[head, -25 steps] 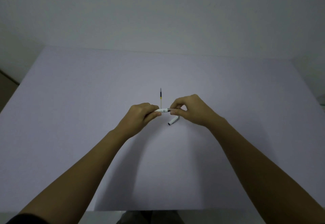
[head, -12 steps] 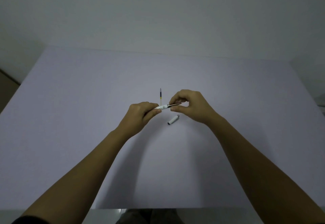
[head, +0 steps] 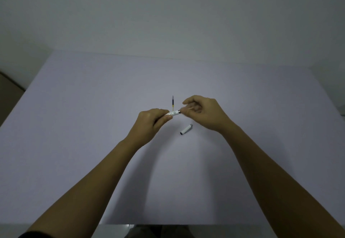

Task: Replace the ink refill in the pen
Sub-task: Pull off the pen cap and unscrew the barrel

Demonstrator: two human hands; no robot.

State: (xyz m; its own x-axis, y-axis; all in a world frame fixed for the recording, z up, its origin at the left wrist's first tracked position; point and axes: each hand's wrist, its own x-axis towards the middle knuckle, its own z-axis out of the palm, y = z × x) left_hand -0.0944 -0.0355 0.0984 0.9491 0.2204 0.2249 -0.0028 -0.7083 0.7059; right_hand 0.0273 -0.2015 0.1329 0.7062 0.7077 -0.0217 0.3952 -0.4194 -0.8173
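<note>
Now I see the left hand (head: 149,124) closed on the white plastic pen barrel (head: 172,113), open end toward the right, held above the middle of the pale lilac table (head: 74,125). The right hand (head: 203,112) pinches something thin betw. thumb and fingers, prob. the old refill just out of the barrel; too blurred to be sure. A thin spare refill w/ dark tip and yellow band (head: 173,102) lies just behind the hands, toward the far edge. The white pen cap (head: 186,129) lies near, under the right wrist. Step in hand, I judge: removal of old refill. Next: put it down, take the spare, align w/ barrel opening carefully.
</note>
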